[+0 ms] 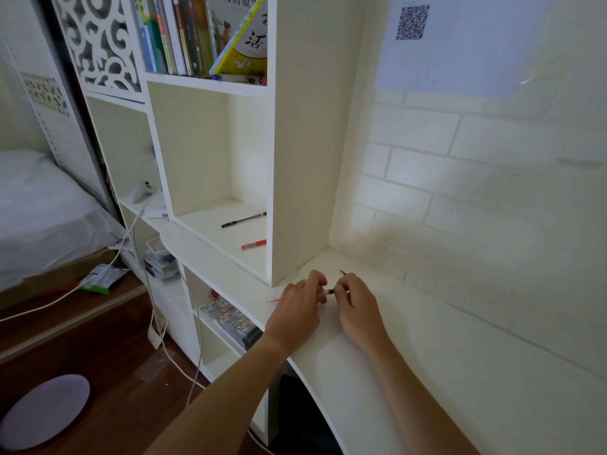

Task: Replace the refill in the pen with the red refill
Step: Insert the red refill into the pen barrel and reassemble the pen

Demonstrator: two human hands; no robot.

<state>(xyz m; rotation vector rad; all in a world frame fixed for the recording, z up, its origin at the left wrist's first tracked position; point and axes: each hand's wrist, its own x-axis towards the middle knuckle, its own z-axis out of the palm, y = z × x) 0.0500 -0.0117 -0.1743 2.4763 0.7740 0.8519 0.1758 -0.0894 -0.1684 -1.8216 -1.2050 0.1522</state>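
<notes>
Both hands meet over the white desk [410, 339], close to the bookcase's side panel. My left hand [300, 307] and my right hand [356, 303] pinch the two ends of a small pen [329, 292], of which only a short clear and dark piece shows between the fingers. A thin dark tip [342, 272] sticks up behind my right hand. The red refill [273, 301], a thin pink-red stick, lies on the desk just left of my left hand, partly hidden by it.
In the open shelf cubby to the left lie a black pen [243, 220] and a red pen [253, 245]. Books [184, 34] stand above. Cables [154, 310] hang by the lower shelves. A purple stool [44, 410] sits on the floor.
</notes>
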